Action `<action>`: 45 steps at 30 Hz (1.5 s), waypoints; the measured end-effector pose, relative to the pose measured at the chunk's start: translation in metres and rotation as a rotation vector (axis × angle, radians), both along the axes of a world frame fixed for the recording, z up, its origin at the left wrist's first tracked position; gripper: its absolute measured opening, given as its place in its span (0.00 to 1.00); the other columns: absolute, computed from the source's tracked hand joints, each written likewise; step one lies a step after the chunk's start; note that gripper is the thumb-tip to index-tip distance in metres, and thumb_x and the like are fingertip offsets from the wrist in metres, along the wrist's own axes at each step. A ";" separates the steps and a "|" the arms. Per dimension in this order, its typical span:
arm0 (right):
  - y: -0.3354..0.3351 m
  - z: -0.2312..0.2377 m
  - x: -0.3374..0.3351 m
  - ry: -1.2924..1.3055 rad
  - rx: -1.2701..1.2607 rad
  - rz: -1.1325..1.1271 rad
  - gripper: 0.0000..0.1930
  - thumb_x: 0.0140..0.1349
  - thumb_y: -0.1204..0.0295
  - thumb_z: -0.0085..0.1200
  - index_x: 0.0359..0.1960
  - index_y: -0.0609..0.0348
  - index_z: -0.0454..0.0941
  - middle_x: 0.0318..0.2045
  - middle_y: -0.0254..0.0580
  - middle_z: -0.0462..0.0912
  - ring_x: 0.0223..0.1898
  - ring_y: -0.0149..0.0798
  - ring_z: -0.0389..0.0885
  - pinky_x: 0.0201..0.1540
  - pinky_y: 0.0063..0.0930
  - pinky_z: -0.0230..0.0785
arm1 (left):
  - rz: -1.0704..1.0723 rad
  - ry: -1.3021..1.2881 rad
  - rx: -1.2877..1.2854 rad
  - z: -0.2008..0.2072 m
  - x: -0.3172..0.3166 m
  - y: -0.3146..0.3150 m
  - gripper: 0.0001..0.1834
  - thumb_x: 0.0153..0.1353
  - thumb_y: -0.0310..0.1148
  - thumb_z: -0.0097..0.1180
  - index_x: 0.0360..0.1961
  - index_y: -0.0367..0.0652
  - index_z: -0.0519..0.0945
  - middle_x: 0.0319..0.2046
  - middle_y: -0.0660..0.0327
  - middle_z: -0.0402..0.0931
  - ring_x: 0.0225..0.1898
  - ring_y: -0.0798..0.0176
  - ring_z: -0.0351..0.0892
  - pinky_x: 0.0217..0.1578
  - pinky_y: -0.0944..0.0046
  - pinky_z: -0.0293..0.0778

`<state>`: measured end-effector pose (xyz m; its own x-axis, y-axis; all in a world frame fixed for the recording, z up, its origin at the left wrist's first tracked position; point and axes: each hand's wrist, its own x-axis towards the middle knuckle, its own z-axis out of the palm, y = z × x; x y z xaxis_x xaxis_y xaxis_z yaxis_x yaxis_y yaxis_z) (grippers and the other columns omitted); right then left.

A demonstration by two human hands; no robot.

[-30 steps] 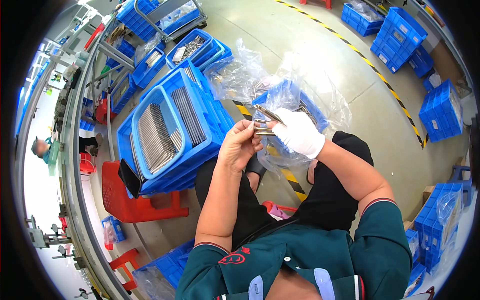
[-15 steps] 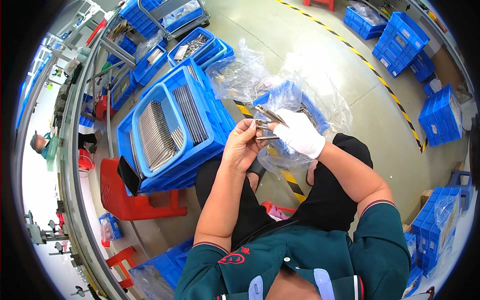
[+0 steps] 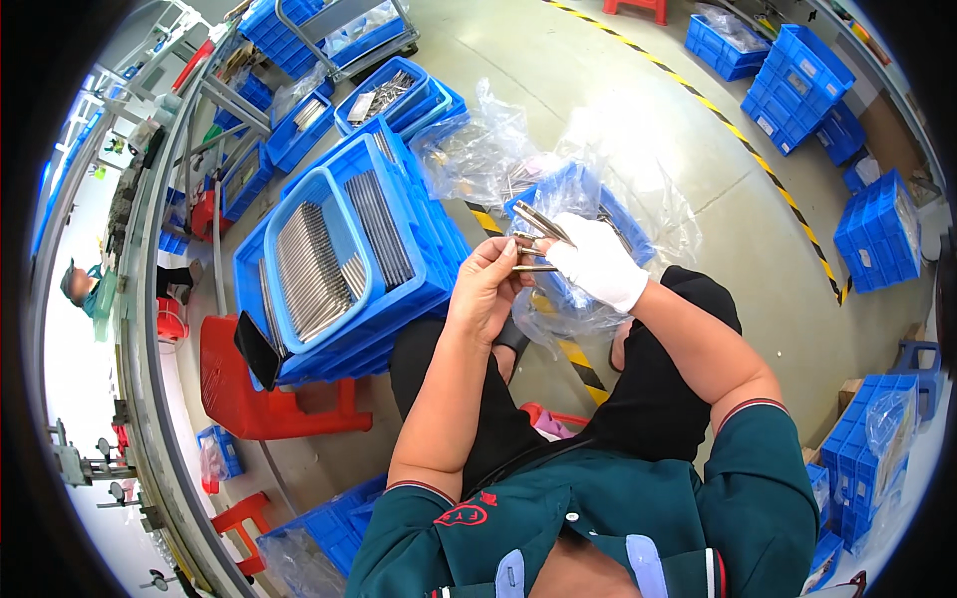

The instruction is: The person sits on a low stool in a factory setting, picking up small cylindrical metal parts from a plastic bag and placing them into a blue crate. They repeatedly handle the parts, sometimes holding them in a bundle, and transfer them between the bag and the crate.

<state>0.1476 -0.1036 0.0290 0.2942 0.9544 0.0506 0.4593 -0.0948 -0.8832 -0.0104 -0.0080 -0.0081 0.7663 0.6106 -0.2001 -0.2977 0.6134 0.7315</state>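
My right hand [image 3: 603, 269], in a white glove, is closed around several short metal rods [image 3: 538, 221] that stick out to the left. My bare left hand [image 3: 485, 294] meets it, thumb and fingers pinched at the ends of the lower rods; its fingertips partly hide them. Below both hands is a blue bin [image 3: 636, 227] lined with clear plastic, with more metal rods in it. To the left, a light blue tray [image 3: 368, 254] of rods in neat rows rests on a stack of blue crates [image 3: 424, 289].
A red stool [image 3: 234, 384] stands beneath the crate stack, a dark flat object [image 3: 257, 351] at its corner. Clear plastic bags [image 3: 478, 149] spread beyond the bin. Blue crates [image 3: 877, 234] line the right side. Past a metal-framed bench at left is another person [image 3: 95, 289].
The rods have shifted slightly between my fingers, and my right hand is tilted a little differently. My left hand stays at the rod ends.
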 end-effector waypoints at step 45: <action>-0.004 0.000 0.001 -0.076 -0.030 0.106 0.17 0.61 0.58 0.49 0.31 0.62 0.74 0.24 0.52 0.76 0.28 0.49 0.76 0.32 0.38 0.65 | 0.214 0.282 0.475 0.016 -0.006 0.002 0.09 0.56 0.31 0.62 0.33 0.34 0.80 0.24 0.66 0.75 0.23 0.75 0.67 0.26 0.75 0.62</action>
